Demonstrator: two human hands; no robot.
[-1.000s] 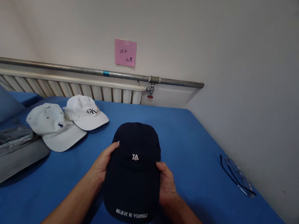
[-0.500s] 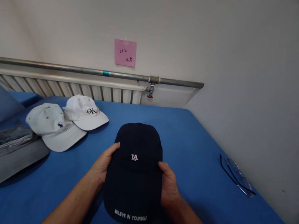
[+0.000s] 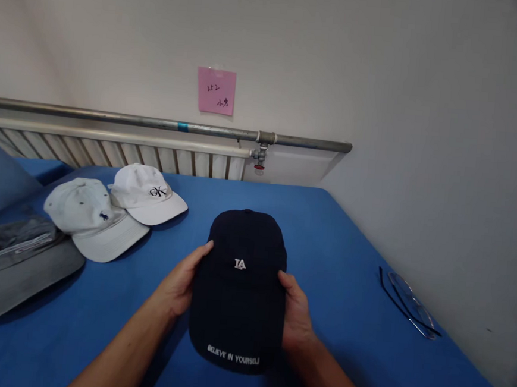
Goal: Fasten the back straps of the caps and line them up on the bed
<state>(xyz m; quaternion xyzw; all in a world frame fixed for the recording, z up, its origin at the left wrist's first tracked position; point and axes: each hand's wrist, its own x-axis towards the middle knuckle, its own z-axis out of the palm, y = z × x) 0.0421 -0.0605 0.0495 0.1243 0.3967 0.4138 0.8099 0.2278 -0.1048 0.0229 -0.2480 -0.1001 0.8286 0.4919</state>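
A dark navy cap [image 3: 239, 299] with a small white logo on its front and white lettering on the brim is held just above the blue surface [image 3: 335, 247]. My left hand [image 3: 182, 283] grips its left side, thumb on top. My right hand [image 3: 296, 316] grips its right side, fingers partly hidden under the brim. The brim points toward me.
Two white caps [image 3: 148, 194] [image 3: 89, 216] lie at the left, beside a grey bag [image 3: 11, 263]. Eyeglasses [image 3: 411, 304] lie by the right wall. A radiator and pipe [image 3: 165, 125] run along the back wall under a pink note [image 3: 216, 90].
Both hands have carried the navy cap slightly farther away from me and to the right; the grip is the same.
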